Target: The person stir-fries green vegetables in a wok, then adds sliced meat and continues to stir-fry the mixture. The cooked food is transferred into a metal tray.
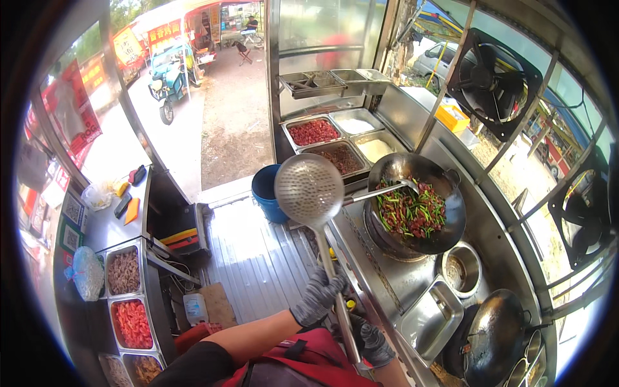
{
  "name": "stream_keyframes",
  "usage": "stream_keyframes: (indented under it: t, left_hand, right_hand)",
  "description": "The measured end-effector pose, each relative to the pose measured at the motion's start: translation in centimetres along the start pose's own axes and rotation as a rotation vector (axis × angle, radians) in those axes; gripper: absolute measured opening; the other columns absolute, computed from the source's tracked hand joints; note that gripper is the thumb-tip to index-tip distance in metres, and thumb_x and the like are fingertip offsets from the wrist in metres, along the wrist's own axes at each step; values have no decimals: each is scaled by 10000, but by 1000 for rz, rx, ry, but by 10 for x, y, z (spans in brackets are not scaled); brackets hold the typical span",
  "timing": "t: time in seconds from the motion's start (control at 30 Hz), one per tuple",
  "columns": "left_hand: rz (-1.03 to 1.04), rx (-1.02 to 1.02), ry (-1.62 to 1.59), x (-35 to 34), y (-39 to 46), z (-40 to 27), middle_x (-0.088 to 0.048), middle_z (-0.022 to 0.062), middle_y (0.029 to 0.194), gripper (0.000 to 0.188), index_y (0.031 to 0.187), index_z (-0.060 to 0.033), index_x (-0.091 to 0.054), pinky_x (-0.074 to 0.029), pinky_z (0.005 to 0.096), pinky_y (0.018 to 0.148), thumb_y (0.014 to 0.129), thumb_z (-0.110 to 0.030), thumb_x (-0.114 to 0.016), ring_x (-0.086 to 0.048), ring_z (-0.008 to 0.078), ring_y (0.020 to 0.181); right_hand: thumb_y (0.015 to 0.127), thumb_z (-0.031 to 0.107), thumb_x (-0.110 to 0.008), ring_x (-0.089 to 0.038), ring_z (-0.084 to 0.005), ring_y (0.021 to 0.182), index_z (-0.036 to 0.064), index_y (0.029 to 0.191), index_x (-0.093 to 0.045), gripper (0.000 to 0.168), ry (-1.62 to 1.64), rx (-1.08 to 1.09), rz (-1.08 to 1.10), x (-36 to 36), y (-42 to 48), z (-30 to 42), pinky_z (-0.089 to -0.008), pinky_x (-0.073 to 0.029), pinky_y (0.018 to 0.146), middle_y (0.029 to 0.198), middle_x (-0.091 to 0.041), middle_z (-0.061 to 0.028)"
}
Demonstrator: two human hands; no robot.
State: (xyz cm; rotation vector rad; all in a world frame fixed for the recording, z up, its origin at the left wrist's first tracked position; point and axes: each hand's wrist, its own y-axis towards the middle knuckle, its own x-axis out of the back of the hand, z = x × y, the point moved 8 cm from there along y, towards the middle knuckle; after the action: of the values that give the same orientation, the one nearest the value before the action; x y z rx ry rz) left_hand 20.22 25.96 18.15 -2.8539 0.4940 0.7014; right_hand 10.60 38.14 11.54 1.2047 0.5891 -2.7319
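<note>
My left hand [319,296], in a grey knit glove, is wrapped around the long metal handle of a perforated skimmer [309,188]. Its round bowl is raised in front of me, over the floor and beside the stove. My right hand [373,342], gloved too, is low by the handle's lower end; whether it grips the handle is hard to see. To the right sits a black wok [452,217] containing dark red meat pieces and green stalks [411,209]. A metal ladle [379,192] leans in the wok, its handle end partly hidden behind the skimmer.
Behind the wok are steel pans of ingredients [313,132]. A blue bucket [267,193] stands on the ribbed floor. Nearer right are a round pot [462,270], a rectangular steel pan [432,318] and another wok [498,338]. Food trays [133,323] line the left counter.
</note>
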Motion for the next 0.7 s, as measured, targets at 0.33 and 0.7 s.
stream_keyframes:
  t: [0.33, 0.7]
  left_hand:
    - [280, -263, 1629, -20, 219, -53, -511, 218, 1115, 565, 1186, 16, -452, -401, 371, 916, 768, -289, -681, -505, 340, 1047]
    - [695, 285, 1438, -14, 366, 99, -578, 250, 918, 335, 1131, -36, -413, -445, 440, 755, 867, -210, -523, -579, 384, 904]
  right_hand:
    - [884, 227, -555, -439, -75, 390, 100, 966, -504, 160, -292, 292, -851, 95, -18, 175, -219, -356, 324, 558, -464, 2]
    - [874, 245, -489, -613, -361, 781, 9, 905, -538, 243, -1548, -328, -1436, 292, 36, 337, -423, -482, 665, 783, -617, -209]
